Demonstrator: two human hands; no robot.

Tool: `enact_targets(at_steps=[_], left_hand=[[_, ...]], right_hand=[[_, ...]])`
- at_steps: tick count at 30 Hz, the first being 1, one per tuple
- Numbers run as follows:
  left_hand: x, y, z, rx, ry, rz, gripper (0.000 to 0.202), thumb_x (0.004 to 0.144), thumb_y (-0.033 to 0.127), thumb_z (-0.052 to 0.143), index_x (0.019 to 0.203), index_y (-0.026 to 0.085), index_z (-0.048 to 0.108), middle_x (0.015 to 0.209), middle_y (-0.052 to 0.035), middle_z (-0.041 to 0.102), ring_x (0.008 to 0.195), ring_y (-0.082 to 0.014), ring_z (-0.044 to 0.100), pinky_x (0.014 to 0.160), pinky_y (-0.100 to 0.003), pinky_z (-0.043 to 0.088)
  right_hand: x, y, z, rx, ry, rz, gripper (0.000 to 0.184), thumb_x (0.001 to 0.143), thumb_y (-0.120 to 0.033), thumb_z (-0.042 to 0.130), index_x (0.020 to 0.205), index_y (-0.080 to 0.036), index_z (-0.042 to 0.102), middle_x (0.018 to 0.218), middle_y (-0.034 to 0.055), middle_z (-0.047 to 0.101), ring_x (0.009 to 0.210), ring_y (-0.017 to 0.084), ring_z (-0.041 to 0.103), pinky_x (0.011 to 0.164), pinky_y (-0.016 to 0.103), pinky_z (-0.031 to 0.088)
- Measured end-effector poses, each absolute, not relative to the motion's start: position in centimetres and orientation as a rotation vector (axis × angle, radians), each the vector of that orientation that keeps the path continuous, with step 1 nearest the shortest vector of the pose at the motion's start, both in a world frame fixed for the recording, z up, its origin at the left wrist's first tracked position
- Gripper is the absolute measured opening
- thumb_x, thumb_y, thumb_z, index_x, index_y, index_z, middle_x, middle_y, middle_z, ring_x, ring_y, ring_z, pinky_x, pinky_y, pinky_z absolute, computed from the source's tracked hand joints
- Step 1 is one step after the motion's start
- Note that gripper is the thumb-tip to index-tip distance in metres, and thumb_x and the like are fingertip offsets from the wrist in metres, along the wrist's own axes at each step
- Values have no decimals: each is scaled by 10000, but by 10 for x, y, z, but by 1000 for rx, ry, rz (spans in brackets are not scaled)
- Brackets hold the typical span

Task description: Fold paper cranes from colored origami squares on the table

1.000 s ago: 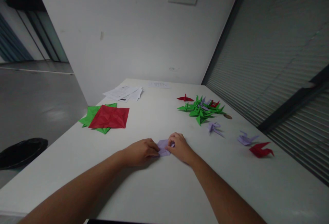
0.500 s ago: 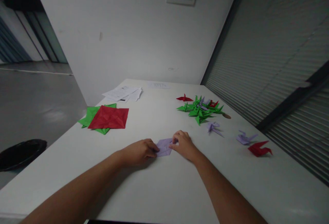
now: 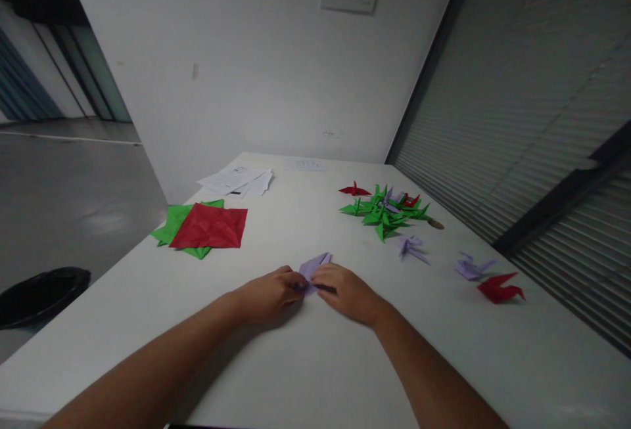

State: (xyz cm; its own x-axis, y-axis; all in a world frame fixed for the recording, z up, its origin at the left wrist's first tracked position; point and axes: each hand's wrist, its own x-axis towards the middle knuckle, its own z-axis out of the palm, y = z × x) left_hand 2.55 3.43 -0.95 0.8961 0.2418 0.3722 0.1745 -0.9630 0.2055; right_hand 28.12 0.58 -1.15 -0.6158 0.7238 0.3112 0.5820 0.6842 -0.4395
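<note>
A partly folded sheet of purple origami paper (image 3: 315, 263) lies on the white table (image 3: 296, 376), its pointed end facing away from me. My left hand (image 3: 279, 291) pinches its left side near the lower end. Closed on the right side is my right hand (image 3: 345, 290), with fingertips close to those of the left. The fingers hide the paper's lower part, so I cannot make out every crease there.
Red paper (image 3: 217, 226) lies over green sheets (image 3: 176, 217) at left, printed pages (image 3: 231, 180) behind. At right are a pile of green paper cranes (image 3: 384, 215), purple cranes (image 3: 411, 247) and a red crane (image 3: 499, 288). A black-lined bin (image 3: 44, 294) stands beyond the left edge.
My right hand has moved left and slightly down, closer to my left hand. The purple paper has been turned or folded, its point now angled up and away.
</note>
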Motion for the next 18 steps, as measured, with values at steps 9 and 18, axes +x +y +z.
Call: enact_targets(at_steps=[9,18], left_hand=[[25,37,-4,2905,233,467,210,928,62,567,988,168,738,1090,-105,742,1009,-220,666,938,-349,502],[19,39,-4,2870,197,433,221,914,65,586,966,197,755,1209,-96,729,1046,-227,671,966,-367,481]], right_hand=[[296,15,-24,-1090,-2459,289,304,896,-89,616,1134,-199,769,1212,85,760,1149,238,675,1051,407,511],[303,18,-22,-1171,-2520,173,391,869,-35,586,1189,-179,758,1257,107,737,1194,265,626,1083,452,482]])
